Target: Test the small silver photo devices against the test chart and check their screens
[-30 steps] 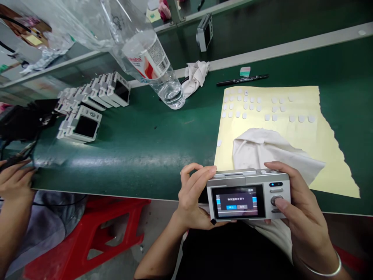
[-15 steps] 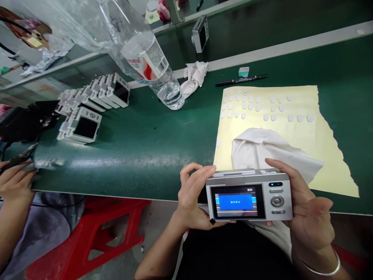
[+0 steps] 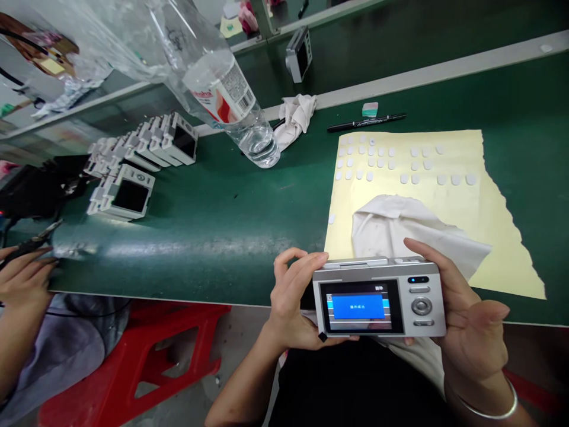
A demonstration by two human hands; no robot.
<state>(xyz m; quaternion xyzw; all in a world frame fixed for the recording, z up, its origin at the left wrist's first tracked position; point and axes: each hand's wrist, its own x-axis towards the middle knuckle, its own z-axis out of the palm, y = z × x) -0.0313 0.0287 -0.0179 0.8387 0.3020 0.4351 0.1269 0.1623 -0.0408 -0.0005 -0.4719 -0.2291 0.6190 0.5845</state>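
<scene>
A silver digital camera point(image 3: 420, 332) is held up near the table's front edge, its back facing me. Its screen is lit, with a blue message box, and a small blue light glows above the buttons. Around its left end are the fingers of my left hand point(image 3: 291, 302). My right hand point(image 3: 473, 329) grips the other end, index finger along the top and thumb lifted off the buttons. Just behind the camera a white cloth point(image 3: 395, 222) lies on a yellow sheet point(image 3: 502, 237) that bears several small white stickers point(image 3: 415, 152).
A plastic water bottle point(image 3: 240, 107) stands in the middle. To the left are several upright cameras point(image 3: 133, 193), and another camera point(image 3: 299, 54) is at the back. A marker point(image 3: 367, 122) lies behind the sheet. At far left a co-worker's hand point(image 3: 24, 276) holds a tool above a red stool point(image 3: 178, 338).
The held camera tilts very slightly, and the whole view shifts a little. My grip and the screen message stay the same.
</scene>
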